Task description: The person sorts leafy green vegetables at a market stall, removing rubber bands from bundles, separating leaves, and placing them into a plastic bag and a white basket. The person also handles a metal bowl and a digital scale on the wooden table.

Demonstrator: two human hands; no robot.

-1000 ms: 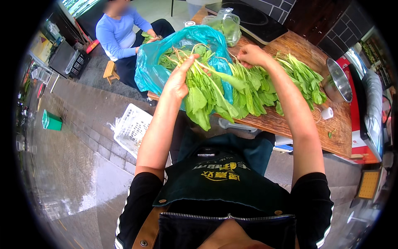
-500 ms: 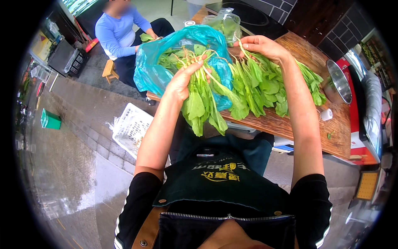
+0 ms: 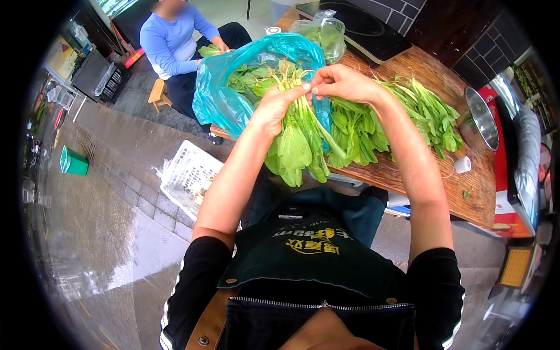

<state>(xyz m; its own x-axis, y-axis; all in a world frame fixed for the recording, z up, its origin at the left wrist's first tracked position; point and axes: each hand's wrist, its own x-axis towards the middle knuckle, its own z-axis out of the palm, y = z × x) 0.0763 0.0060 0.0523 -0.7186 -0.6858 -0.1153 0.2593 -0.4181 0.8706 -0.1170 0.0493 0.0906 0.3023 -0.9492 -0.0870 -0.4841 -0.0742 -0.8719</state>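
A bunch of leafy greens (image 3: 294, 146) hangs from my left hand (image 3: 273, 108), which is closed round its pale stems, roots up and leaves down. At those stems my right hand (image 3: 344, 84) meets the left fingertips in a pinch; what lies between its fingers is hidden. Just behind the bunch, a blue-green plastic bag (image 3: 213, 93) gapes with more greens (image 3: 242, 81) inside. Loose greens (image 3: 359, 125) lie on the wooden table (image 3: 475, 192) below my right wrist, and another pile (image 3: 423, 111) sits beyond my right forearm.
A steel bowl (image 3: 481, 119) and a white roll (image 3: 462, 165) stand at the table's right. Behind are a clear bag (image 3: 326, 38) and a black cooktop (image 3: 361, 29). A white basket (image 3: 186, 175) and green bin (image 3: 73, 161) are left. A seated person (image 3: 175, 41) handles greens.
My right hand has moved left from above the table greens to the stems in my left hand. The bunch has shifted slightly right and looks fuller.
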